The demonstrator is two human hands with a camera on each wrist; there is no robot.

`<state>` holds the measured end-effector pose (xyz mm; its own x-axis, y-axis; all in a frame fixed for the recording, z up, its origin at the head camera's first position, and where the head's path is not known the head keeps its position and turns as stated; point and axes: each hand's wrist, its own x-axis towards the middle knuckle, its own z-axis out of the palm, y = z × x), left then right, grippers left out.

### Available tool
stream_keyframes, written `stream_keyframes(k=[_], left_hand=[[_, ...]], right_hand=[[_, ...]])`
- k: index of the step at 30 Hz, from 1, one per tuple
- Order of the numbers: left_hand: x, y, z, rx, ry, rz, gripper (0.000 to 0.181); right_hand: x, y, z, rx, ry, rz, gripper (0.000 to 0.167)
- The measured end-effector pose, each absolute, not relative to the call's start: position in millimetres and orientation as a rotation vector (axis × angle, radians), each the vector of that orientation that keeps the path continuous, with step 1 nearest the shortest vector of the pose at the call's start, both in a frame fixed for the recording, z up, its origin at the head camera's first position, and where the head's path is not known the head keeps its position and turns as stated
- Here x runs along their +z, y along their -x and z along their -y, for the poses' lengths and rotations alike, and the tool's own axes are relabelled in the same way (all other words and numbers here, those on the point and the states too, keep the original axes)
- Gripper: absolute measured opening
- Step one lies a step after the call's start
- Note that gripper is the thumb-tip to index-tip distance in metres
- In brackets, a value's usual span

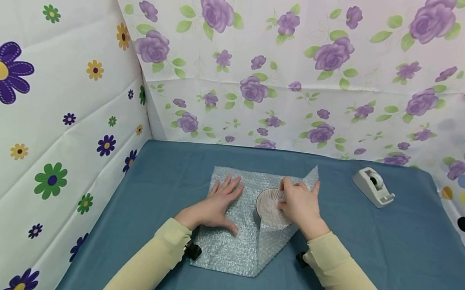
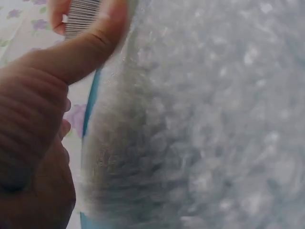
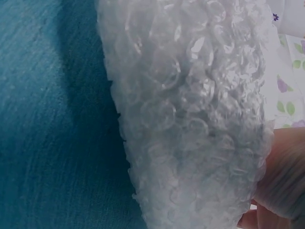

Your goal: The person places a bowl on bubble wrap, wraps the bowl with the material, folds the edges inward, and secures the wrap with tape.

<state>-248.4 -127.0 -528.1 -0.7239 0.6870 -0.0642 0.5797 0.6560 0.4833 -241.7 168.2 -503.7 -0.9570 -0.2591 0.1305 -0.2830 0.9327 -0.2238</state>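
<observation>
A sheet of bubble wrap (image 1: 226, 249) lies on the blue tablecloth. On it sits a round bowl (image 1: 268, 200) with fine dark stripes and a dark rim; its striped side (image 2: 82, 18) shows past the thumb in the left wrist view. My left hand (image 1: 219, 207) rests on the sheet left of the bowl, fingers spread. With curled fingers my right hand (image 1: 300, 206) holds the right part of the wrap, folded up over the bowl's right side. In the right wrist view the raised wrap (image 3: 190, 109) hides most of that hand.
A white tape dispenser (image 1: 374, 186) stands at the back right of the table. Flower-print curtains (image 1: 257, 63) hang behind the table and along its left side. Dark wrist cameras (image 1: 193, 250) sit beneath both sleeves.
</observation>
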Motion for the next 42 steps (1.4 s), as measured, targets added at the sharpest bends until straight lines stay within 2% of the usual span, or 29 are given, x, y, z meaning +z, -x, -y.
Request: stream_keyframes(k=[5, 8, 13, 18, 26, 42], left_hand=[[-517, 242, 120, 0.792, -1.124, -2.667, 0.083], [-507, 237, 109, 0.802, -1.277, -2.698, 0.057], [-499, 231, 91, 0.760, -1.563, -2.710, 0.036], [-499, 229, 78, 0.604, -1.683, -2.694, 0.039], [-505, 226, 66, 0.270, -1.603, -2.713, 0.054], [-507, 219, 51, 0.002, -1.537, -2.742, 0.058]], right_hand=[[-501, 241, -169, 0.383, -0.412, 2.993, 0.044], [-500, 242, -168, 0.370, -0.403, 2.998, 0.043], [-499, 243, -168, 0.352, -0.392, 3.010, 0.041], [-499, 242, -168, 0.387, -0.390, 3.013, 0.041], [-503, 242, -168, 0.387, -0.380, 2.991, 0.041], [-505, 240, -168, 0.448, -0.319, 3.024, 0.039]])
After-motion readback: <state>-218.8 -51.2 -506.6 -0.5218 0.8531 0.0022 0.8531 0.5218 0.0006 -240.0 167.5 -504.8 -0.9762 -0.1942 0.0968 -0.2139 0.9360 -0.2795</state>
